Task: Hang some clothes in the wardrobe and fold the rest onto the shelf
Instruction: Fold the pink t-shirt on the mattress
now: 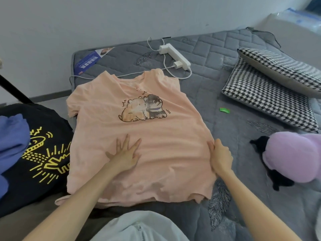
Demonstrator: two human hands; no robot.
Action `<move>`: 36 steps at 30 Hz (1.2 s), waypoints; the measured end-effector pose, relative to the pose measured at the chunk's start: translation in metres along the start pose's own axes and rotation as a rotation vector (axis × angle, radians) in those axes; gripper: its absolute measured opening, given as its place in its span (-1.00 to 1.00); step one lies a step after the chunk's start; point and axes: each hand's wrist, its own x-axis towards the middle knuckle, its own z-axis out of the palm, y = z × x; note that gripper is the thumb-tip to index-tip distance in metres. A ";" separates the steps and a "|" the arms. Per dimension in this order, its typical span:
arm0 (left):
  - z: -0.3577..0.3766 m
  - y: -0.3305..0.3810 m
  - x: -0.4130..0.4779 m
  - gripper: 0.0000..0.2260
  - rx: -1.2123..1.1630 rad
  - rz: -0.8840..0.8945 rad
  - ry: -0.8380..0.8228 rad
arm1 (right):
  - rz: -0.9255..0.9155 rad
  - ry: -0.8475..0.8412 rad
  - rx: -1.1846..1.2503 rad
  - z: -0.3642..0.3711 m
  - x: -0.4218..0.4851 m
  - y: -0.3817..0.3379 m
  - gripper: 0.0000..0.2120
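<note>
L hand (125, 153) flat, fingers spread, pressing lower front of peach short-sleeve cotton T-shirt (161, 129), R hand (221, 156) curled, pinching its side edge, shirt face-up on grey quilted mattress (225, 80), lightly wrinkled, cartoon puppy print on chest, neckline near white power strip (175, 55)

We're in a bedroom at home, no doubt: a bed (217, 70) in a grey quilted cover fills the view, with a plain white wall (86, 23) behind it. Two houndstooth pillows (271, 100) sit stacked at the right, a purple plush toy (291, 155) near them. A white power strip (175, 54) with a charger plugged in lies on the bed, and clothes are spread about: a peach T-shirt (139, 136), a black T-shirt (43, 153), a blue garment (12, 141).
</note>
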 end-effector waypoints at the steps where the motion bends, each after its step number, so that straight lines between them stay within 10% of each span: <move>1: 0.003 0.000 0.000 -0.48 0.010 0.005 0.014 | -0.001 0.016 -0.024 -0.003 0.002 0.010 -0.67; 22: 0.033 0.004 -0.049 -0.44 0.055 0.037 0.060 | 0.144 -0.184 0.689 -0.019 -0.060 0.031 -0.57; 36: 0.048 -0.019 -0.084 -0.22 0.168 0.044 -0.050 | -0.131 0.164 -0.278 -0.029 -0.069 0.054 -0.86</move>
